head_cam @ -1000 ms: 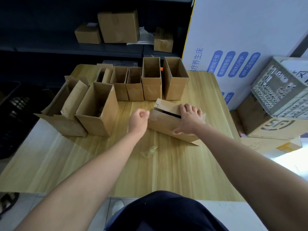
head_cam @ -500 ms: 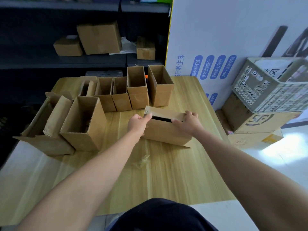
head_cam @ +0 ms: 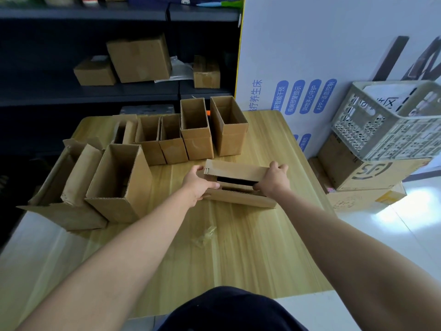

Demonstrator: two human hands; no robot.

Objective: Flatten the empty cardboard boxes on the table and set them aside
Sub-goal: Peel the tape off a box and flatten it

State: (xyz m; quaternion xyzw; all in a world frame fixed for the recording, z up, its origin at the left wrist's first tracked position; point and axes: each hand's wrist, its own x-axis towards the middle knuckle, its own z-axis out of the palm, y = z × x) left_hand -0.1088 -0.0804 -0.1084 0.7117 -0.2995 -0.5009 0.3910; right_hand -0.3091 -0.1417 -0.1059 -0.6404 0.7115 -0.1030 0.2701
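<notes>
A small cardboard box (head_cam: 238,172) lies on its side in the middle of the wooden table (head_cam: 250,254), partly collapsed, with a dark slit showing between its panels. My left hand (head_cam: 199,185) grips its left end, thumb on the near panel. My right hand (head_cam: 274,179) grips its right end, fingers curled over the top edge. Behind it stand several open empty boxes in a row (head_cam: 196,132). A larger open box (head_cam: 120,182) and a torn one (head_cam: 64,187) stand at the left.
A scrap of clear tape (head_cam: 205,235) lies on the table in front of the held box. Right of the table, a grey plastic crate (head_cam: 386,120) sits on stacked cartons (head_cam: 367,177). Dark shelving with boxes (head_cam: 138,58) runs behind the table.
The view has tilted up and shifted. My left hand went from a fist beside the box to gripping its left end; my right hand moved from on top to its right end.
</notes>
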